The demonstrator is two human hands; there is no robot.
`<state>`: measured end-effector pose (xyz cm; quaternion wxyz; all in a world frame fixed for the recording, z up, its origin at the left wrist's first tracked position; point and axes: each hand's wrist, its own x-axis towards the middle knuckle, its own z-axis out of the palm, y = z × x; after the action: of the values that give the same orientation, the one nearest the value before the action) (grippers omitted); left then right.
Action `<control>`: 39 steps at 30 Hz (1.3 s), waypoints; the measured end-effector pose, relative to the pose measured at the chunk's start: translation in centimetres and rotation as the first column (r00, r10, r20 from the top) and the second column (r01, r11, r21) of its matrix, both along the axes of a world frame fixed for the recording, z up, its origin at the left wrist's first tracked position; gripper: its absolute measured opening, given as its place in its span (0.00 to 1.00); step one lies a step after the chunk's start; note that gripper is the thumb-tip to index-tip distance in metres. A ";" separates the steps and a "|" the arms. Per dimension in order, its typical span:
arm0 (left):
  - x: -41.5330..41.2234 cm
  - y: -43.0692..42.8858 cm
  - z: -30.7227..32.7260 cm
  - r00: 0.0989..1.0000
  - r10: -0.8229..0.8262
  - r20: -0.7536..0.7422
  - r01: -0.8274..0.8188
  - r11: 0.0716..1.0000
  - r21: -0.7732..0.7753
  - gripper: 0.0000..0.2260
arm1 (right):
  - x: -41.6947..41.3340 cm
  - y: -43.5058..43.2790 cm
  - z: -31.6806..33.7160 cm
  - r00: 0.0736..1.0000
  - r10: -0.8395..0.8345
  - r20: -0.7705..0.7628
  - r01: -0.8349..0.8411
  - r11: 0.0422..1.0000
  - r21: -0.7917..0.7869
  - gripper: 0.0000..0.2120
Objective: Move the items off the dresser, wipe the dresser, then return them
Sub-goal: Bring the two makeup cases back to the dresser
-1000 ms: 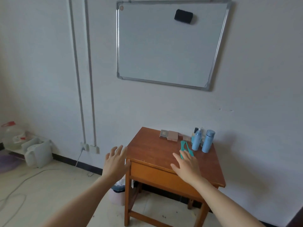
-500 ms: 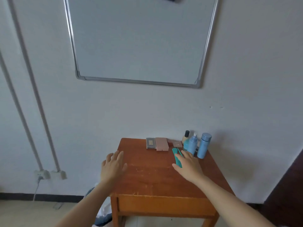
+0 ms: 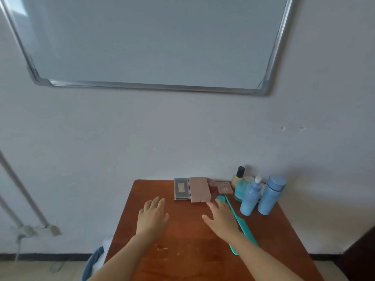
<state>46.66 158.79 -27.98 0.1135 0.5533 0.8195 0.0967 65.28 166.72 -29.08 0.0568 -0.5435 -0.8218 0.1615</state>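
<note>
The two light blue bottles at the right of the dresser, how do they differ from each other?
The pump bottle has a white pump nozzle on top; the capped bottle ends in a wide, flat blue cap. The pump bottle looks slimmer and stands nearer the teal comb, while the capped bottle looks wider and stands farther right. Both are light blue, upright and side by side near the wall.

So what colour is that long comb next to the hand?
Teal green. The comb shows best in the head view, beside the right hand.
</note>
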 end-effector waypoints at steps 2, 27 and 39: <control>0.1 2.9 -0.8 1.000 -0.013 0.012 0.013 0.999 -0.033 0.23 | -1.1 2.5 -1.2 1.000 -0.006 -0.006 0.006 1.000 -0.011 0.25; -3.6 12.0 -5.9 0.918 -0.333 -0.215 0.272 0.924 -0.270 0.23 | -6.8 10.6 -5.8 0.996 -0.077 0.055 0.079 0.996 -0.032 0.27; -2.5 14.6 -5.9 0.990 0.001 -0.138 -0.033 0.973 -0.227 0.34 | -7.7 8.5 -5.5 0.964 -0.250 0.088 0.260 0.958 -0.119 0.41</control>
<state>44.12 173.43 -33.92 0.1191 0.5347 0.8358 -0.0356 57.58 175.18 -34.59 0.0124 -0.6529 -0.7342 0.1860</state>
